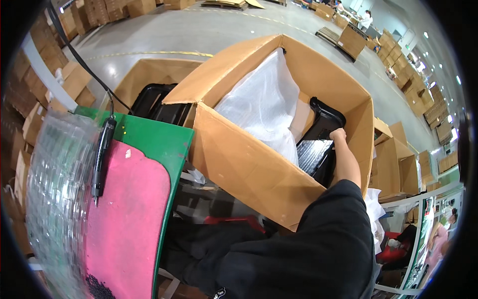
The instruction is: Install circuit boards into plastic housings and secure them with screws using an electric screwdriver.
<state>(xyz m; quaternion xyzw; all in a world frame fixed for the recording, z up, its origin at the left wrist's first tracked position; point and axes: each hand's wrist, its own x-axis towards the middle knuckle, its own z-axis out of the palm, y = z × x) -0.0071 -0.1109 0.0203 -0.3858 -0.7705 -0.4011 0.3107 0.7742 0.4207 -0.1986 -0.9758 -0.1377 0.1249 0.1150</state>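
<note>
My right hand is reaching into a large open cardboard box. Its fingers are closed on a glossy black plastic part, a long moulded piece with a raised rim. The part stands tilted against the box's right side, and its lower end is lost behind the near wall. Beside it a translucent white plastic sheet fills the left of the box. What lies under the sheet is hidden. My left hand is out of sight.
On my left is a green-topped workbench with a pink mat, small black screws, clear plastic sheets and a corded electric screwdriver. Behind it, another carton holds black parts. Cardboard boxes stand at the right.
</note>
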